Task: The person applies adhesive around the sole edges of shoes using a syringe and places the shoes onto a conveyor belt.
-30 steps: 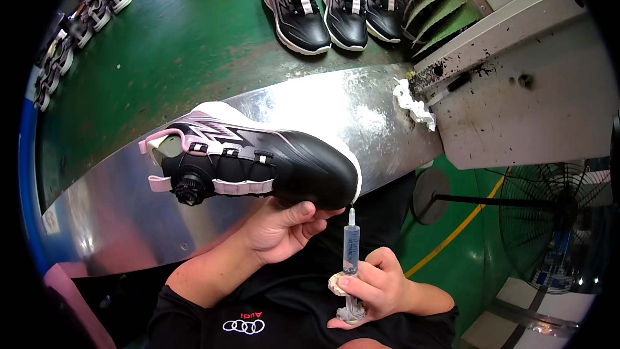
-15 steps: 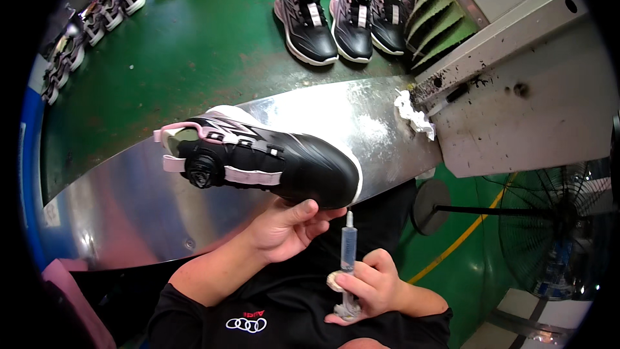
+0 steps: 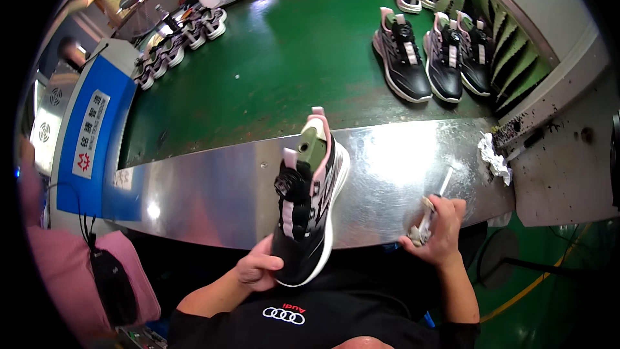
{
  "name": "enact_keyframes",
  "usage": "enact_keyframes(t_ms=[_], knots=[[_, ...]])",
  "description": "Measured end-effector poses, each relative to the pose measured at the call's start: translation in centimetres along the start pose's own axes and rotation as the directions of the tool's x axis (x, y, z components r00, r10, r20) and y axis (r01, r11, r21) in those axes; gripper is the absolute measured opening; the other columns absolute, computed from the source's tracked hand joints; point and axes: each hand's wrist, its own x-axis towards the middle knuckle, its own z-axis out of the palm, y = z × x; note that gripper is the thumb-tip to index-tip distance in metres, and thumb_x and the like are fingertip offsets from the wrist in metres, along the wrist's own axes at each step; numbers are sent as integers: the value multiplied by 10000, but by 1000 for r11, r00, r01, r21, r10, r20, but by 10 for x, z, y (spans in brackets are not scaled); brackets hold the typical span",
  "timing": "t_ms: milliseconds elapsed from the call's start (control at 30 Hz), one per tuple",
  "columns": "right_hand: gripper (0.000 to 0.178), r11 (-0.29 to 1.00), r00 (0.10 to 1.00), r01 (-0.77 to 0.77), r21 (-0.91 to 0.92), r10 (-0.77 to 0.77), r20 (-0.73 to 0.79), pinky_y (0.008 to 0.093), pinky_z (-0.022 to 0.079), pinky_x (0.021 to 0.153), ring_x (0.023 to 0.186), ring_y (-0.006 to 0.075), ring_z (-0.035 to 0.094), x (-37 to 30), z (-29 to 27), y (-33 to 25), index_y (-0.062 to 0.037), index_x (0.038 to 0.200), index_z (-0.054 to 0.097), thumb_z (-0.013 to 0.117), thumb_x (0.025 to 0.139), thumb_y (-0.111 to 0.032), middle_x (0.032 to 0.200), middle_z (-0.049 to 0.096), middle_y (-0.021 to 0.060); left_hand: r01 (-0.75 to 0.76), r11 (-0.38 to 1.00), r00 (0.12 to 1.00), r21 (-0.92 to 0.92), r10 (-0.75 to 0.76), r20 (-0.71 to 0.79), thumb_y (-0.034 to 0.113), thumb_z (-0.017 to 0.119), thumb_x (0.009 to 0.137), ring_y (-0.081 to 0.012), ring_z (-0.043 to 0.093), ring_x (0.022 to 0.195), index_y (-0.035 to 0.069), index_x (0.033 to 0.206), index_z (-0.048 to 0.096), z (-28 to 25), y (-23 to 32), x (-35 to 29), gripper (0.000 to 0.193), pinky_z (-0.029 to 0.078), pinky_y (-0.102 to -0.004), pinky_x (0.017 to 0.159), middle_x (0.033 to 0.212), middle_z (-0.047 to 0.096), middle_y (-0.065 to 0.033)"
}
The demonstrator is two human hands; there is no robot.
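A black sneaker [image 3: 307, 240] with pink trim, a white sole and a dial on its tongue is in my left hand [image 3: 258, 265]. My fingers close around its toe end, which points toward me, while the heel rises over the metal strip. My right hand [image 3: 443, 229] is closed around a slim syringe [image 3: 445, 181] at the right part of the strip, well apart from the sneaker. The syringe's tip points away from me. Fingers hide much of its barrel, and whitish residue clings near its rear end.
A shiny metal strip [image 3: 213, 184] borders the green conveyor belt [image 3: 278, 64]. Several sneakers [image 3: 407, 58] stand at the far right, and more [image 3: 171, 52] line the far left. Crumpled white tissue [image 3: 494, 158] lies beside the right-hand metal panel. A blue machine housing [image 3: 106, 148] stands left.
The sneaker has turned from lying sideways to toe toward me. My right hand has moved the syringe away from the toe, out to the right over the metal strip. The view has shifted left.
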Motion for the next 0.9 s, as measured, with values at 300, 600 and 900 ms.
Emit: enact_keyframes(t_ms=[300,600,900], knots=[[816,989,992,-125,79,123,20,386,365,806,874,283,435,-1,3,6,-29,1170,479,835,521,-371,1021,522,106,-294,910,955,292,267,129,133,631,818,-236,568,1079,-33,1253,425,33,67,144,509,468,-344,936,1170,563,-135],[824,991,962,-131,-2,127,240,387,396,801,882,270,467,-1,-18,22,-103,1201,508,820,525,-454,1033,515,80,-347,388,886,854,435,163,26,604,797,-245,579,1044,-33,1272,419,-1,63,159,513,465,-346,898,1177,542,-163],[845,963,909,11,-270,103,404,365,384,796,973,232,453,28,-64,56,-195,1214,510,832,474,-443,1072,496,29,-465,-37,782,885,452,430,-70,507,719,-268,402,1267,-41,1296,399,-34,52,165,587,283,-376,1078,1358,408,-168]])
